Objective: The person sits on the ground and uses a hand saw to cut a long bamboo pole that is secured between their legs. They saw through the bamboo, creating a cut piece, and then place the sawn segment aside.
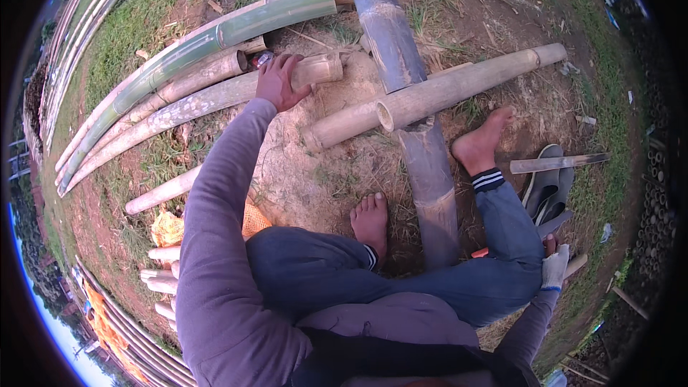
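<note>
My left hand (282,84) is bare and lies with spread fingers on the end part of a pale bamboo pole (215,104). Beside that pole lie a shorter bamboo piece (190,80) and a long green split bamboo (236,29). At the right, next to my bent knee, my right hand (555,269) wears a whitish glove. It is closed around a wooden handle (576,264) that sticks out past it; the tool's other end is hard to make out. A cut bamboo pole (473,86) rests across a thick grey bamboo log (390,36) before me.
Another bamboo piece (344,125) lies under the crossing pole. Dark sandals (548,186) and a flat strip-like piece (559,163) are right of my bare foot (481,142). Orange netting (254,218) and several bamboo ends (163,283) lie at the left. Long poles (79,36) stretch along the far left.
</note>
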{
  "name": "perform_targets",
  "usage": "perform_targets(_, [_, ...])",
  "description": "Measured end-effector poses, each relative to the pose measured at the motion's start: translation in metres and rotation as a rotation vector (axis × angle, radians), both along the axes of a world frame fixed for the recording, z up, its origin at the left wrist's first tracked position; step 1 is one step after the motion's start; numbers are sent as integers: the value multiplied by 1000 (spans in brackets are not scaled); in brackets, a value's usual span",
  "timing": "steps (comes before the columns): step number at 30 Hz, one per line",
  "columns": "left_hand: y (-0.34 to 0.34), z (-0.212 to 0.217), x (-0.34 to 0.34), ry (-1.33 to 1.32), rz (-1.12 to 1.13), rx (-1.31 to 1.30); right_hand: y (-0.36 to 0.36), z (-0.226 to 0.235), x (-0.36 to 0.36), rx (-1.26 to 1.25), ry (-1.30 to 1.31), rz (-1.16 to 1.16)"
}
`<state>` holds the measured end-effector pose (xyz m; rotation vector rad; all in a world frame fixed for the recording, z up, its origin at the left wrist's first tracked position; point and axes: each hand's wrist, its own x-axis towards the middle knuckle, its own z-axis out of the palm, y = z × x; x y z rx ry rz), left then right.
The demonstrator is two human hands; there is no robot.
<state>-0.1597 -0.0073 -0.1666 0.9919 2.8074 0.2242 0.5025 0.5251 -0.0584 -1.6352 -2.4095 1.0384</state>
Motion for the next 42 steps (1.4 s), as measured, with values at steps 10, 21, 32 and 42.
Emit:
perform_targets(10, [129,88,111,-1117,78,414,-72,38,-138,412,-102,210])
perform_targets(21, [169,184,248,-1735,107,239,-168,22,-306,-1159,1197,-533])
perform_targets(32, [80,143,139,-438,-484,-49,-124,129,32,-278,777,-569])
perform_targets(42, [-9,115,82,-366,-170,-156,-166,19,278,348,-387,-952])
